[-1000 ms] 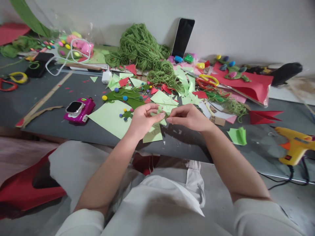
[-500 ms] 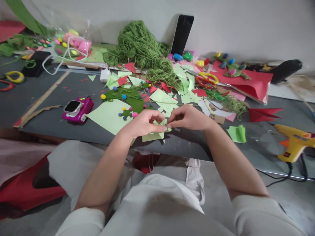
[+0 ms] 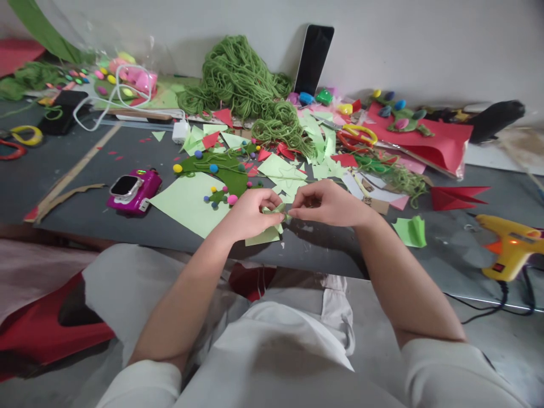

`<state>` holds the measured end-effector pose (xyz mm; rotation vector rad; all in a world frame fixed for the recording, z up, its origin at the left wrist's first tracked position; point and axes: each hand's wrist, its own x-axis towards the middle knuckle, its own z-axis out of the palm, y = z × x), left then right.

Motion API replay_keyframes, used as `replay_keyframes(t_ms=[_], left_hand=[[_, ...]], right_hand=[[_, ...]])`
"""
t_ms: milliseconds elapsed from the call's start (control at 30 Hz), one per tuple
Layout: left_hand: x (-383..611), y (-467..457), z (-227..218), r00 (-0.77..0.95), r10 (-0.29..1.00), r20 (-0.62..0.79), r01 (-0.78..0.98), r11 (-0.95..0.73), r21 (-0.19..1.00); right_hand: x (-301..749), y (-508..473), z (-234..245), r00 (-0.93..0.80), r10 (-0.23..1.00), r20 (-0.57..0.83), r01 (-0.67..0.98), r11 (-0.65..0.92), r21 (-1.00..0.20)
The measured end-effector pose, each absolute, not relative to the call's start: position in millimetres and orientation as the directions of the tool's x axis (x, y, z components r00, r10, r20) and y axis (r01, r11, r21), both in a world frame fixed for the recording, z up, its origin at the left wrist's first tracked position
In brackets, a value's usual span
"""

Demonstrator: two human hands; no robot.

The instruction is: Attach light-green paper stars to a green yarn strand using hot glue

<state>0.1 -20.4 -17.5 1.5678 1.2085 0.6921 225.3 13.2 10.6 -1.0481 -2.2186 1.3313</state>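
Observation:
Between my hands, over the table's front edge, is a small folded piece of light green paper [image 3: 275,211]. My left hand [image 3: 254,212] pinches it between thumb and fingers. The fingertips of my right hand [image 3: 327,204] are closed at its right-hand end, pinching the tip of the paper. Much of the piece is hidden by my fingers. Below it lies a flat light green scrap [image 3: 263,237]. To the left, a larger light green sheet [image 3: 187,201] rests under a small green shape with coloured balls [image 3: 219,195].
A yellow glue gun [image 3: 510,246] with its light on lies at the right, near a folded red paper [image 3: 459,198]. Green yarn [image 3: 238,73] is heaped at the back beside a leaning phone [image 3: 314,59]. Scissors [image 3: 359,135] lie among scraps. A purple device [image 3: 135,191] sits left.
The folded green paper has turned between my fingers, so its spread points show less. My hands stay in nearly the same place. A light now glows on the glue gun.

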Motion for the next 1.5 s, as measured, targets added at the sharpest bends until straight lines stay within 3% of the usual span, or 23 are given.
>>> replay_keyframes(t_ms=[200, 400, 633, 1000, 1300, 1500], left_hand=[[4, -17, -21, 0.202, 0.979, -0.018, 0.318, -0.049, 0.947], [5, -15, -21, 0.041, 0.999, -0.001, 0.033, -0.001, 0.999], [1, -17, -14, 0.149, 0.989, -0.028, -0.167, 0.053, 0.985], [-3, -16, -13, 0.130, 0.991, -0.045, -0.066, 0.054, 0.996], [2, -18, -15, 0.190, 0.981, -0.027, -0.093, 0.045, 0.995], [-8, -19, -10, 0.371, 0.926, -0.064, 0.134, 0.015, 0.991]], right_hand=[[223, 10, 10, -0.635, 0.771, -0.050, 0.407, 0.279, -0.870], [215, 6, 8, -0.571, 0.821, -0.016, 0.401, 0.262, -0.878], [219, 11, 7, -0.601, 0.798, -0.035, 0.322, 0.202, -0.925], [224, 13, 9, -0.626, 0.776, -0.078, 0.340, 0.181, -0.923], [222, 13, 8, -0.653, 0.750, -0.109, 0.362, 0.183, -0.914], [225, 16, 4, -0.659, 0.745, -0.101, 0.398, 0.231, -0.888]])
